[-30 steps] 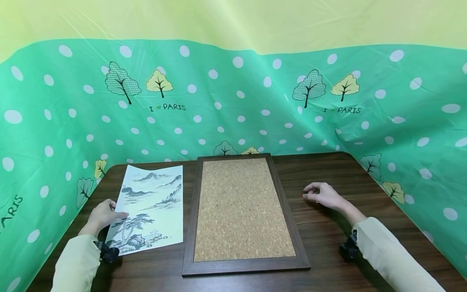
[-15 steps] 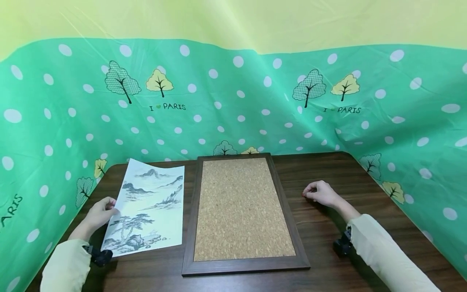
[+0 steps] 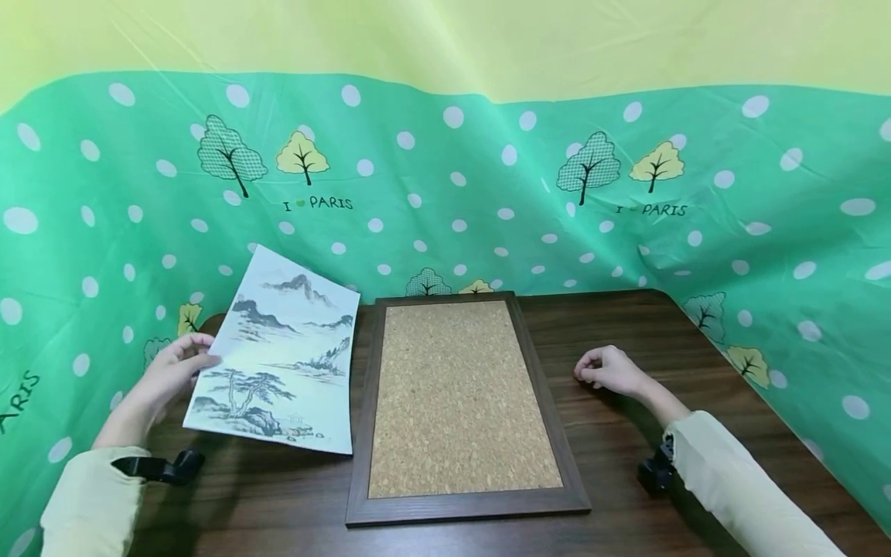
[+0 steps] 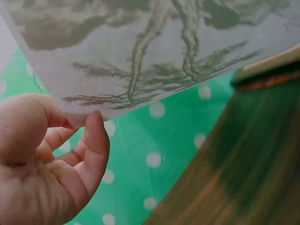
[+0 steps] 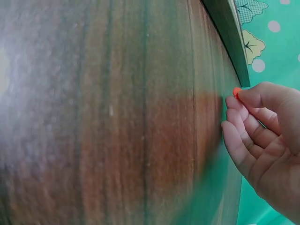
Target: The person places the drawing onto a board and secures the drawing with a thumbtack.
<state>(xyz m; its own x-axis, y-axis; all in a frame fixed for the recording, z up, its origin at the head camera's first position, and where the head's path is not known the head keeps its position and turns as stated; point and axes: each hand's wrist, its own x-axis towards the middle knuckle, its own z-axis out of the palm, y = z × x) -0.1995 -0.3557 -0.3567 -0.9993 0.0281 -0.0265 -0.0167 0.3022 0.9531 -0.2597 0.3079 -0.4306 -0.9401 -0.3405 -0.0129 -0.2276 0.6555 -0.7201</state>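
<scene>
My left hand [image 3: 170, 370] pinches the left edge of a paper sheet [image 3: 292, 387] printed with an ink landscape painting of mountains and pine trees. The sheet is held up and tilted above the table, bowing slightly. In the left wrist view, thumb and finger grip the paper [image 4: 108, 61] near its edge. Over on the right, my right hand [image 3: 612, 371] is low over the table. Its thumb and forefinger pinch a small orange thing [image 5: 236, 93], which looks like a push pin; the fingers hide most of it. Between the hands lies a framed cork board [image 3: 459, 402].
The dark wooden table [image 3: 626, 325] carries the cork board at its middle. A green polka-dot cloth [image 3: 452, 186] hangs behind the table and along both sides. Black wrist cameras [image 3: 184, 466] sit on both sleeves.
My left hand has drawn leftward and upward, raising the paper sheet off the table and tilting it. The right hand is nearly where it was, still by the board's right side.
</scene>
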